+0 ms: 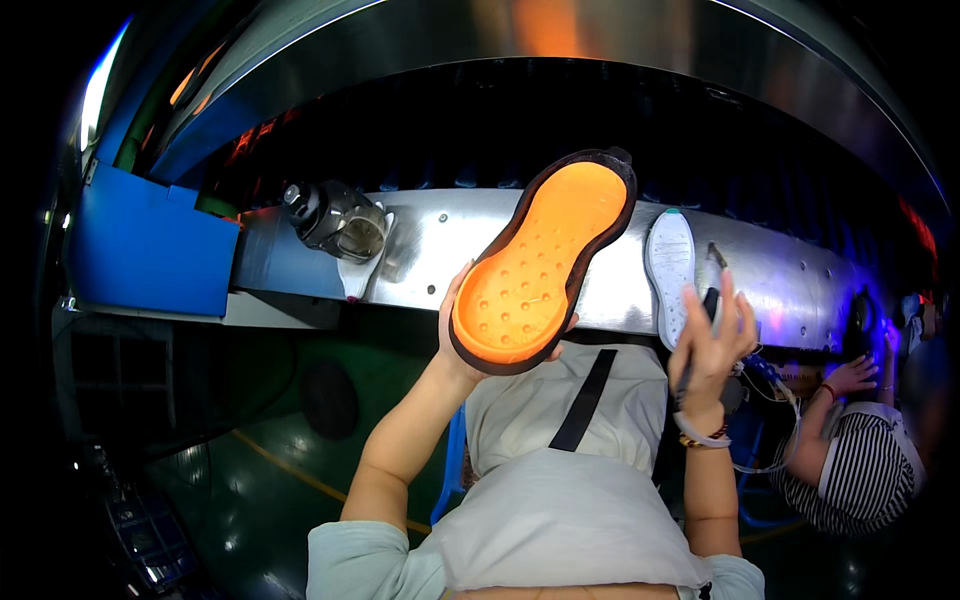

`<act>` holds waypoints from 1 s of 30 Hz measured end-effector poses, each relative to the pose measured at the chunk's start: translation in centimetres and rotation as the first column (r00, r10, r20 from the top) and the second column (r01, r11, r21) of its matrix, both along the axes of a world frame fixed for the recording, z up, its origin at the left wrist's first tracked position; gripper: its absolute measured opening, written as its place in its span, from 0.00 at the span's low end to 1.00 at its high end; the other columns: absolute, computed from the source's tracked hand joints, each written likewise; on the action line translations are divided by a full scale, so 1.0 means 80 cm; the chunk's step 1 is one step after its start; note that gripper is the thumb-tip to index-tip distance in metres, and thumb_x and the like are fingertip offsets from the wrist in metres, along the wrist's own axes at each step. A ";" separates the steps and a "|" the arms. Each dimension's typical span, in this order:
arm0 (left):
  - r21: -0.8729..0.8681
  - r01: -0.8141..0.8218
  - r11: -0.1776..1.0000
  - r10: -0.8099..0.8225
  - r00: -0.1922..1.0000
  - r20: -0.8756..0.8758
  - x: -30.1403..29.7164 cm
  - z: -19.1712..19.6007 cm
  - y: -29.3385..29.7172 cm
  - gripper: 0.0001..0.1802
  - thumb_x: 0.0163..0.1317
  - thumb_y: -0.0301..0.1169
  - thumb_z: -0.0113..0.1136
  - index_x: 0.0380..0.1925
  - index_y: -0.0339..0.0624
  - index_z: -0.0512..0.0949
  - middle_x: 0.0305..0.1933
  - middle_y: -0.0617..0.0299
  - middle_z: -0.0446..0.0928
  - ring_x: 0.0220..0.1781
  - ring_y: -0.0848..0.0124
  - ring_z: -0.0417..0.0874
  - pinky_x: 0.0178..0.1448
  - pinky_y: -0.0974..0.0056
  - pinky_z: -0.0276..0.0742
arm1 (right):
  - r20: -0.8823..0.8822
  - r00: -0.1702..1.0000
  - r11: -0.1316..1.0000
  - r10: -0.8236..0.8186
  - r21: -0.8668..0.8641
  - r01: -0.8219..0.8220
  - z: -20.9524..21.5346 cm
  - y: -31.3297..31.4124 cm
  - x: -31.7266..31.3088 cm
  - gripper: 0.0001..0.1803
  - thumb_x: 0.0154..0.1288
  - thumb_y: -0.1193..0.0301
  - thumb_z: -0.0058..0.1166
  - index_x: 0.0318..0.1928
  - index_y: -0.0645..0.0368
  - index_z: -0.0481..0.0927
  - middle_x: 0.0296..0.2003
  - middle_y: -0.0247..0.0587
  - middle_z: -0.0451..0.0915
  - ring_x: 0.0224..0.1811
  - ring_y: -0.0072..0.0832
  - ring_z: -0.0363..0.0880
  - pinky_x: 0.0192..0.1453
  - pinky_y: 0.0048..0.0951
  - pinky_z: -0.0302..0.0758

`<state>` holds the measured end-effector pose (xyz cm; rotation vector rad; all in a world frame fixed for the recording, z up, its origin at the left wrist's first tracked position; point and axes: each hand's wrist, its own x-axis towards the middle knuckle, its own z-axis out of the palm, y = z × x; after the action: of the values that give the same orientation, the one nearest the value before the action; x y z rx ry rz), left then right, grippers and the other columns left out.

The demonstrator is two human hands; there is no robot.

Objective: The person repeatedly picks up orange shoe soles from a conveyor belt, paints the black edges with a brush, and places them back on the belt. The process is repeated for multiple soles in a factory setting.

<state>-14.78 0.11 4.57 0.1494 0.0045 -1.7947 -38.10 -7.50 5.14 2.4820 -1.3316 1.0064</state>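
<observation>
While the left hand (458, 335) grips an orange, dimpled shoe sole with a dark brown rim (540, 260), raised over the steel worktop (450, 250), the right hand (708, 345) pinches a thin dark brush (706, 310) beside a white sole (670, 262) lying there.

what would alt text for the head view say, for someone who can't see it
Seen from above, a person's left hand holds up an orange shoe sole with a dark brown rim, while the right hand grips a thin dark tool. Behind them a white sole lies on a metal conveyor ledge, and another person in a striped shirt works at the right.
</observation>
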 end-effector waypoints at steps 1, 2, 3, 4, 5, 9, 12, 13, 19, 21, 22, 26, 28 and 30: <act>-0.016 0.001 1.000 -0.002 1.000 -0.004 -0.005 0.004 -0.003 0.33 0.59 0.53 0.36 0.58 0.43 0.58 0.56 0.44 0.63 0.50 0.37 0.67 0.38 0.37 0.70 | -0.038 0.999 0.999 0.028 -0.041 -0.030 -0.005 0.007 0.007 0.23 0.47 0.81 0.48 0.42 0.42 0.79 0.54 0.46 0.67 0.55 0.40 0.55 0.57 0.37 0.51; -0.035 0.007 0.999 -0.008 1.000 -0.011 -0.010 0.011 -0.008 0.33 0.59 0.53 0.37 0.57 0.43 0.58 0.55 0.44 0.64 0.50 0.37 0.68 0.39 0.37 0.70 | -0.060 0.996 0.990 0.066 -0.118 -0.073 -0.008 0.013 0.017 0.25 0.48 0.81 0.47 0.44 0.36 0.78 0.56 0.46 0.64 0.57 0.40 0.52 0.58 0.37 0.49; -0.010 -0.006 1.000 0.006 1.000 -0.017 -0.012 0.013 -0.008 0.32 0.59 0.53 0.37 0.57 0.42 0.58 0.55 0.45 0.64 0.50 0.38 0.68 0.39 0.37 0.70 | -0.091 0.992 0.986 0.085 -0.132 -0.097 -0.011 0.020 0.024 0.26 0.49 0.80 0.47 0.46 0.33 0.77 0.57 0.45 0.63 0.58 0.40 0.51 0.59 0.39 0.47; 0.015 -0.019 1.000 0.020 1.000 -0.022 -0.015 0.015 -0.009 0.32 0.59 0.52 0.38 0.57 0.42 0.58 0.55 0.45 0.64 0.50 0.38 0.68 0.40 0.37 0.70 | -0.122 0.987 0.982 0.105 -0.144 -0.122 -0.013 0.026 0.030 0.27 0.50 0.79 0.47 0.47 0.31 0.75 0.58 0.44 0.61 0.59 0.40 0.50 0.60 0.40 0.45; 0.082 -0.053 0.995 0.055 0.998 -0.022 -0.014 0.014 -0.004 0.32 0.59 0.52 0.38 0.57 0.41 0.58 0.55 0.45 0.64 0.50 0.38 0.68 0.40 0.37 0.70 | -0.153 0.979 0.979 0.135 -0.133 -0.155 -0.012 0.028 0.035 0.27 0.50 0.79 0.46 0.48 0.30 0.74 0.59 0.43 0.60 0.59 0.40 0.48 0.61 0.41 0.44; 0.137 -0.121 0.983 0.128 0.991 -0.046 -0.014 0.003 -0.004 0.33 0.59 0.53 0.37 0.57 0.41 0.57 0.57 0.46 0.63 0.51 0.38 0.67 0.39 0.37 0.71 | -0.203 0.958 0.964 0.202 -0.129 -0.231 -0.011 0.020 0.046 0.28 0.53 0.78 0.44 0.50 0.28 0.72 0.61 0.39 0.57 0.62 0.40 0.45 0.62 0.44 0.40; 0.038 -0.033 0.999 0.032 0.999 0.015 -0.015 0.009 -0.008 0.35 0.57 0.54 0.37 0.58 0.42 0.57 0.58 0.45 0.61 0.51 0.35 0.66 0.38 0.35 0.69 | -0.176 0.968 0.974 0.180 -0.106 -0.200 -0.002 0.007 0.052 0.31 0.51 0.81 0.44 0.51 0.28 0.71 0.61 0.41 0.54 0.64 0.40 0.44 0.63 0.46 0.40; 0.012 -0.004 1.000 0.004 1.000 0.010 -0.016 0.011 -0.009 0.35 0.57 0.55 0.37 0.58 0.42 0.56 0.58 0.45 0.61 0.51 0.34 0.66 0.38 0.34 0.69 | -0.157 0.975 0.985 0.155 -0.056 -0.166 0.003 0.003 0.051 0.31 0.51 0.82 0.44 0.51 0.29 0.71 0.62 0.42 0.54 0.64 0.41 0.44 0.63 0.46 0.40; -0.025 0.028 0.999 -0.030 0.998 -0.061 -0.011 0.000 -0.008 0.39 0.54 0.57 0.39 0.60 0.44 0.54 0.58 0.41 0.60 0.52 0.33 0.64 0.41 0.33 0.68 | 0.007 0.999 0.995 -0.033 0.099 0.032 0.015 -0.017 0.025 0.31 0.47 0.84 0.44 0.54 0.44 0.70 0.62 0.51 0.51 0.62 0.47 0.47 0.62 0.46 0.43; 0.059 0.016 0.998 -0.017 1.000 0.002 -0.004 -0.007 0.006 0.41 0.52 0.58 0.41 0.59 0.40 0.55 0.58 0.40 0.59 0.53 0.35 0.64 0.44 0.37 0.69 | 0.046 0.996 0.993 -0.072 0.102 0.067 -0.003 -0.026 0.001 0.30 0.47 0.83 0.44 0.55 0.52 0.69 0.62 0.55 0.50 0.60 0.50 0.50 0.62 0.47 0.45; 0.073 -0.004 0.997 -0.001 0.998 0.070 0.010 -0.030 0.020 0.42 0.52 0.58 0.42 0.58 0.37 0.55 0.59 0.40 0.59 0.54 0.38 0.65 0.45 0.40 0.70 | 0.127 0.991 0.995 -0.046 0.088 0.035 -0.023 -0.034 -0.009 0.30 0.46 0.82 0.43 0.55 0.55 0.69 0.62 0.56 0.50 0.60 0.51 0.52 0.62 0.47 0.45; 0.467 -0.374 0.801 0.357 0.925 0.129 0.030 -0.052 0.050 0.37 0.55 0.53 0.43 0.57 0.35 0.58 0.59 0.43 0.58 0.55 0.49 0.66 0.51 0.45 0.67 | -0.026 0.993 0.987 -0.116 0.110 0.118 -0.033 -0.022 -0.025 0.33 0.44 0.84 0.37 0.58 0.59 0.64 0.62 0.57 0.49 0.61 0.52 0.50 0.63 0.46 0.44; 0.210 -0.244 0.947 0.227 0.968 0.103 0.042 -0.015 0.045 0.36 0.56 0.51 0.43 0.57 0.34 0.57 0.60 0.43 0.57 0.56 0.50 0.63 0.53 0.46 0.66 | -0.064 0.982 0.958 -0.175 0.220 0.185 -0.031 -0.011 -0.024 0.35 0.45 0.85 0.35 0.60 0.59 0.60 0.63 0.57 0.47 0.63 0.52 0.47 0.63 0.47 0.41; -0.015 -0.190 0.982 0.190 0.971 0.146 0.059 0.064 0.032 0.35 0.57 0.50 0.42 0.57 0.34 0.57 0.60 0.44 0.57 0.58 0.51 0.61 0.55 0.47 0.64 | -0.062 0.982 0.938 -0.179 0.291 0.190 -0.032 -0.011 -0.021 0.35 0.46 0.84 0.36 0.61 0.57 0.58 0.63 0.55 0.45 0.64 0.51 0.44 0.63 0.48 0.39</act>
<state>-10.09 2.68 9.67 0.2714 -0.0842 -1.5887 -39.74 -8.34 2.55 2.4980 -1.7817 0.7675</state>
